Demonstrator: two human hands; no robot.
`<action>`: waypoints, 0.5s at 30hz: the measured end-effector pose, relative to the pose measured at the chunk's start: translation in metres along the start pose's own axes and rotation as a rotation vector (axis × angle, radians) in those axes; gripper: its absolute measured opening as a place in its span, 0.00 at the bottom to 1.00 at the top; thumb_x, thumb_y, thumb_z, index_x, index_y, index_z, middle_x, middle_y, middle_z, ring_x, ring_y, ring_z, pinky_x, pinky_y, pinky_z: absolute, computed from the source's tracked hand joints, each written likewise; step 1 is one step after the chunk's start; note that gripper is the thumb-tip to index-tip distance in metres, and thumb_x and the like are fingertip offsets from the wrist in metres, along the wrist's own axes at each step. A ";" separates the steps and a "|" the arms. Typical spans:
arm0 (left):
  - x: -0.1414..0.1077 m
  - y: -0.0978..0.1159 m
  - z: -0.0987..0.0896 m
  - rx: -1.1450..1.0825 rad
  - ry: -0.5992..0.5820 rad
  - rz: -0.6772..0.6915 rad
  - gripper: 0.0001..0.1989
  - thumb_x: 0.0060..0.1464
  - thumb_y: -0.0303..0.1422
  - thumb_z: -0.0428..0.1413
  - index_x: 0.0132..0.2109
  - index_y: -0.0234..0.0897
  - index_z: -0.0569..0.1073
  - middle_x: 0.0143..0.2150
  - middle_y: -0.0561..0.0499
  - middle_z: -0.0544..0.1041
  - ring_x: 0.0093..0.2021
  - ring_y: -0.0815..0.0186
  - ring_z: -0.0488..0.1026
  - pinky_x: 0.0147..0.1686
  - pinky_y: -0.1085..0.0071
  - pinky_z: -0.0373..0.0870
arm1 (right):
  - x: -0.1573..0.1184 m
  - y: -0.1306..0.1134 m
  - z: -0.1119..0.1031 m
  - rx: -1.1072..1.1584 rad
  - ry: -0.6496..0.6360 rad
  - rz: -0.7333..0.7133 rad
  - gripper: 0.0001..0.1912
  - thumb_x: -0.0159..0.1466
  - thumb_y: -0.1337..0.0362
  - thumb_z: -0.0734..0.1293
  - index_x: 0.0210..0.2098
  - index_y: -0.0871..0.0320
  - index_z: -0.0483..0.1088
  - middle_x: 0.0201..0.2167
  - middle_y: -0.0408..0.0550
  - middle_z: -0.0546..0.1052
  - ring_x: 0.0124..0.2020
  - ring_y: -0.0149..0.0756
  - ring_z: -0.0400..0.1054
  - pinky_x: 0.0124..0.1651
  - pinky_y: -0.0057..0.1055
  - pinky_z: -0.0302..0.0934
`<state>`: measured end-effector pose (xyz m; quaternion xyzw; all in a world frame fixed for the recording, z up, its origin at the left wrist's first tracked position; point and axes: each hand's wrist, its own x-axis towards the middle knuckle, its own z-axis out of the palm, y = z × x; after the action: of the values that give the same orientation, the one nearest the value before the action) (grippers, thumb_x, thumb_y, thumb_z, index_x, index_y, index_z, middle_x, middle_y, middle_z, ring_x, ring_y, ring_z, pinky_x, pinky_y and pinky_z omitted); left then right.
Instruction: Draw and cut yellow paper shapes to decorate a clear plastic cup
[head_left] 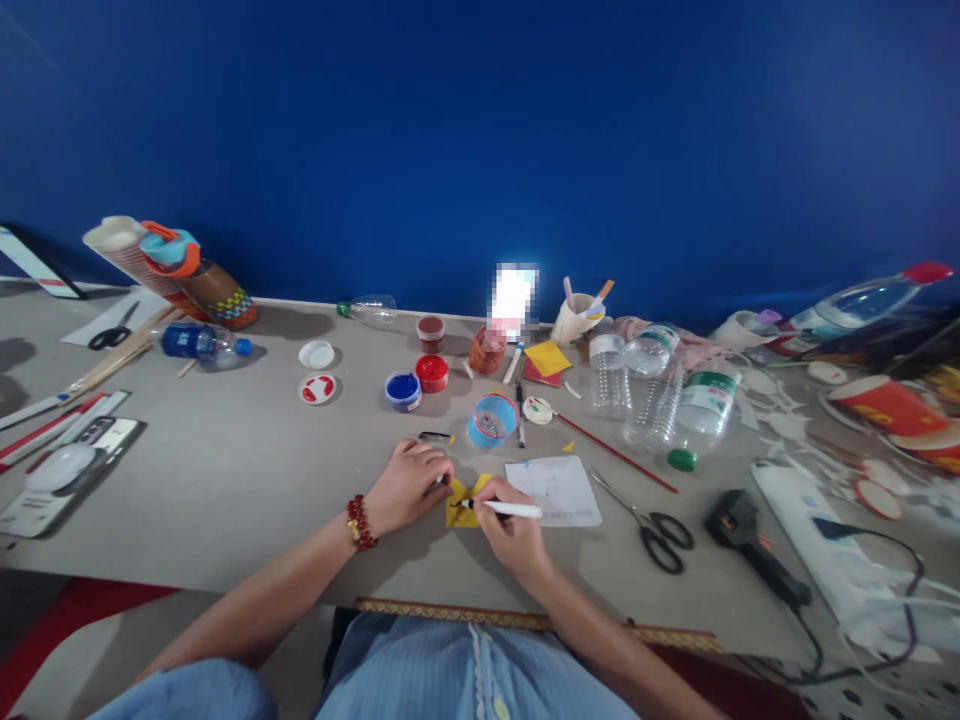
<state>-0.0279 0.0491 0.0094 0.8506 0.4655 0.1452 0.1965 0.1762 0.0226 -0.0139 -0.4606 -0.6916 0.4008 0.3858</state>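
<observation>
My right hand (517, 530) is closed round a white marker (521, 510), its dark tip on a small piece of yellow paper (463, 518) with dark lines on it. At the paper's left edge, my left hand (411, 485) rests with its fingers curled. A small pale object shows at those fingertips, too small to name. Just beyond the hands stands a blue cut-off cup (493, 422) with a red rim. A white sheet with faint drawing (566, 492) lies right of the yellow paper, beside black-handled scissors (656, 530).
Open pots of blue paint (403, 390) and red paint (432, 373) stand behind the hands. A long red brush (619, 453) lies to the right, near several plastic bottles (705, 405). A glue gun (757, 550) and a power strip (806, 550) sit at the right.
</observation>
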 end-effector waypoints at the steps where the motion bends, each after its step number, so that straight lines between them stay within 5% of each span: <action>1: 0.000 0.000 0.000 0.002 0.000 -0.002 0.05 0.59 0.35 0.55 0.36 0.39 0.69 0.35 0.53 0.76 0.41 0.61 0.70 0.44 0.64 0.56 | -0.001 0.001 0.000 0.014 0.017 0.002 0.09 0.61 0.70 0.59 0.25 0.56 0.64 0.20 0.39 0.67 0.23 0.30 0.61 0.28 0.26 0.53; 15: 0.000 -0.002 -0.002 -0.025 -0.020 0.002 0.05 0.58 0.34 0.56 0.36 0.40 0.69 0.35 0.53 0.77 0.41 0.61 0.71 0.45 0.64 0.56 | -0.004 0.003 -0.012 -0.050 0.000 -0.027 0.08 0.60 0.70 0.60 0.24 0.57 0.65 0.19 0.39 0.66 0.21 0.29 0.58 0.26 0.26 0.50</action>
<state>-0.0297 0.0507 0.0103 0.8501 0.4607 0.1427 0.2116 0.1889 0.0223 -0.0127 -0.4608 -0.7076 0.3779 0.3797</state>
